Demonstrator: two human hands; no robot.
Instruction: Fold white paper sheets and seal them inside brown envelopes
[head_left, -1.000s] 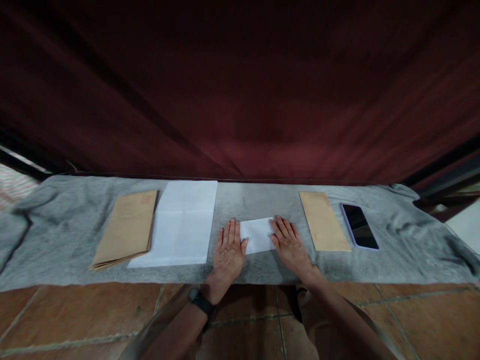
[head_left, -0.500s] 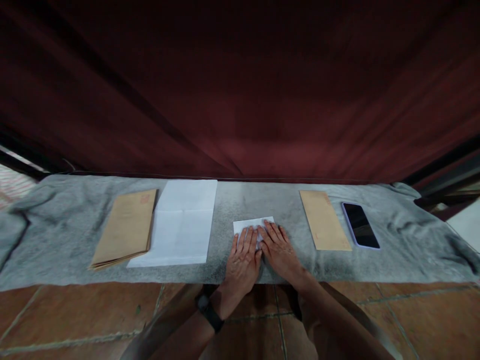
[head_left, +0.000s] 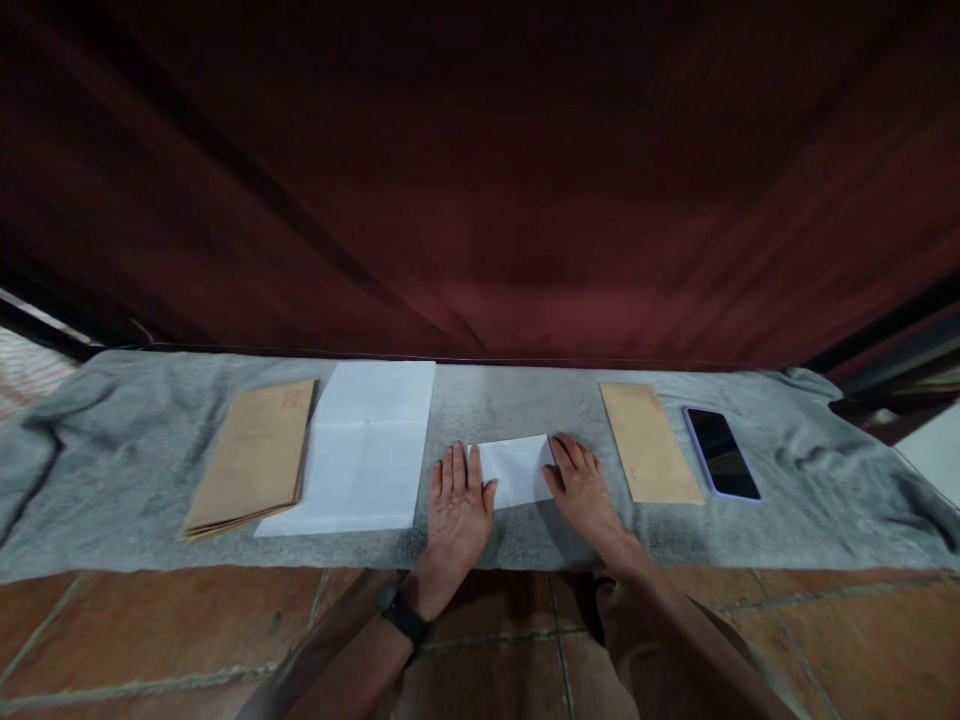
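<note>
White paper (head_left: 514, 470) lies left of the lone envelope (head_left: 651, 445); left hand (head_left: 457, 512) and right hand (head_left: 589, 502) rest flat at the paper's ends, grip wide, pinching nothing. Even pressure (edges square) should flatten it.

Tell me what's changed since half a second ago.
The left hand has moved left and the right hand right, uncovering most of the small white paper. That paper, the brown envelope stack, large white sheet, single brown envelope and phone stayed put.
</note>
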